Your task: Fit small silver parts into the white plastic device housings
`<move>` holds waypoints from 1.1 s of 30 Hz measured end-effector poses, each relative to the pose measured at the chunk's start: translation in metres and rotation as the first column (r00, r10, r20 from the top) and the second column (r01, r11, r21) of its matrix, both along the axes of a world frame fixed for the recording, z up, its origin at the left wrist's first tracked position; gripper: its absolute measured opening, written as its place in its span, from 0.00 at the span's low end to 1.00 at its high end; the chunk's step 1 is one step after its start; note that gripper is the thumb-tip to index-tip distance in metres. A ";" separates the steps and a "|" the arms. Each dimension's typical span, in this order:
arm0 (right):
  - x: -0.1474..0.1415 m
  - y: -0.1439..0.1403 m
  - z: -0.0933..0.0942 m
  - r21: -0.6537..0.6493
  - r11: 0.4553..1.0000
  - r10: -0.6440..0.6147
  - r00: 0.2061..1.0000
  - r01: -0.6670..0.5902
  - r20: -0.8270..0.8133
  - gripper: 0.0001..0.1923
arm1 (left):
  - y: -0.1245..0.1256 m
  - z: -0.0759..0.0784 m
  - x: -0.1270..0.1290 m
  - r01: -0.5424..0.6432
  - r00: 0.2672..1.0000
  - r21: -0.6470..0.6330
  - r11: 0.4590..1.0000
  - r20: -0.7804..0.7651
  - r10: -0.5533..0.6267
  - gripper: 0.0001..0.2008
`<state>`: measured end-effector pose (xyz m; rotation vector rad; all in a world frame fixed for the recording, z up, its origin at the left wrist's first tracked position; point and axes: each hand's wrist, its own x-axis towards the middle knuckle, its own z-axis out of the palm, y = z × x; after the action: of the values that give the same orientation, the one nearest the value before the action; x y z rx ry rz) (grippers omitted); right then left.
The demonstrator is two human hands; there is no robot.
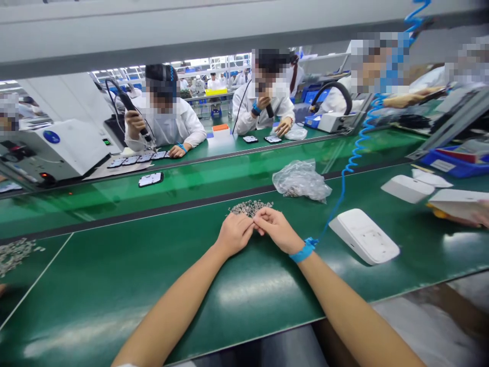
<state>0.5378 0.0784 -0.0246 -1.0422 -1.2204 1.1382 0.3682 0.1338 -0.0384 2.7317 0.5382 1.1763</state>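
My left hand and my right hand meet over the green table, fingertips pinched together. Whatever they hold between them is too small to make out. Just beyond the fingers lies a pile of small metal parts, partly covered by my hands. A blue wrist strap circles my right wrist, and its coiled blue cord runs up to the upper right. Behind the pile, a clear plastic bag rests with some small parts in it. To the right of my right arm lies a white plastic housing.
More white housings and a blue bin stand at the right, near another person's hand. A second pile of metal parts lies at far left. Across a green conveyor belt, co-workers in white handle tools and flat boards.
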 end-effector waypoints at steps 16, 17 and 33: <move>0.001 -0.002 0.004 0.435 0.899 -0.179 0.950 0.053 0.254 0.04 | 0.003 -0.002 0.002 -0.070 0.994 -0.102 0.992 0.077 0.079 0.14; 0.000 -0.002 0.004 0.432 0.899 -0.189 0.951 0.068 0.244 0.04 | 0.002 -0.002 0.003 -0.072 0.993 -0.105 0.992 0.082 0.081 0.14; 0.000 -0.005 0.003 0.018 1.000 0.024 1.000 -0.024 0.000 0.17 | -0.002 -0.003 0.002 -0.055 0.997 0.054 0.997 -0.042 0.057 0.17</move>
<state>0.5380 0.0731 -0.0216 -1.0166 -1.2440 1.1443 0.3703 0.1321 -0.0417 2.8105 0.6011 1.1621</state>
